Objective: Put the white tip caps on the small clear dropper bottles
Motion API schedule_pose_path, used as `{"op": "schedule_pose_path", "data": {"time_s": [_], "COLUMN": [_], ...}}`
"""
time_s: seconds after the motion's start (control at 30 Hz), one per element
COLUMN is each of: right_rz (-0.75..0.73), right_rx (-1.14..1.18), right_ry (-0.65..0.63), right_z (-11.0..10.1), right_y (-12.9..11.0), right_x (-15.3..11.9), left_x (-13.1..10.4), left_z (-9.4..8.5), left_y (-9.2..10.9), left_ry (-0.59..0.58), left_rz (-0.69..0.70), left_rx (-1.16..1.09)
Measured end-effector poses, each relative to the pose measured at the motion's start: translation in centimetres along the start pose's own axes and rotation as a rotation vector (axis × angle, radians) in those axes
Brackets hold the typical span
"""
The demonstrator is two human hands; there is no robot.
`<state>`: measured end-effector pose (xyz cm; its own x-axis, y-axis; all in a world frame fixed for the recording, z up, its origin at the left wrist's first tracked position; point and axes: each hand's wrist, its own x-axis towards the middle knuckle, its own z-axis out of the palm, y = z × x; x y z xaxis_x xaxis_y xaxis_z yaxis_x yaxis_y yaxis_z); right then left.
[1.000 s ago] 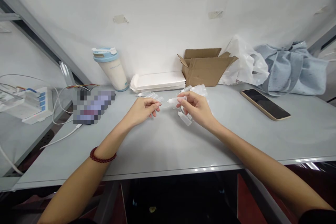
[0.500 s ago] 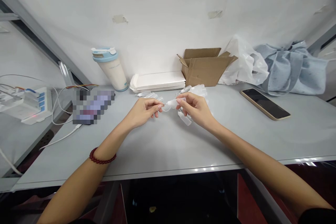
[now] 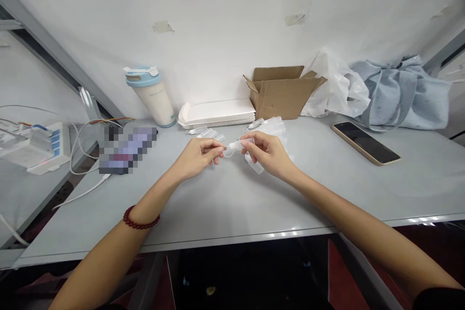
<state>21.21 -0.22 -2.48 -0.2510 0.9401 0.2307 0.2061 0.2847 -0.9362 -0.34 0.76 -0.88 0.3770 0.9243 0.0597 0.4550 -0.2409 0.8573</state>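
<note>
While the right hand (image 3: pixel 267 151) grips a small bottle (image 3: pixel 236 146) above the desk (image 3: pixel 236 208), the left hand (image 3: pixel 199 157) seems to pinch the end of its thin strap (image 3: pixel 228 156). Probably light and soft, the bottle should be held gently by its body.

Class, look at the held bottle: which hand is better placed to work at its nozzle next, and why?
Likely the left hand: its pinched fingertips sit close to the nozzle. The right hand grips the bottle by its body, so it seems better placed for steadying.
</note>
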Motion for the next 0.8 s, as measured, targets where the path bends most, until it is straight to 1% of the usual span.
{"op": "schedule_pose_path", "data": {"time_s": [0.37, 0.8], "right_rz": [-0.002, -0.005], "right_rx": [0.038, 0.019], "right_ry": [-0.032, -0.036], "right_z": [0.08, 0.24], "right_y": [0.68, 0.60], "right_x": [0.01, -0.18], "left_x": [-0.21, -0.36], "left_z": [0.58, 0.80], "left_y": [0.48, 0.60], "left_ry": [-0.012, -0.005], "left_rz": [-0.038, -0.068], "left_rx": [-0.003, 0.012]}}
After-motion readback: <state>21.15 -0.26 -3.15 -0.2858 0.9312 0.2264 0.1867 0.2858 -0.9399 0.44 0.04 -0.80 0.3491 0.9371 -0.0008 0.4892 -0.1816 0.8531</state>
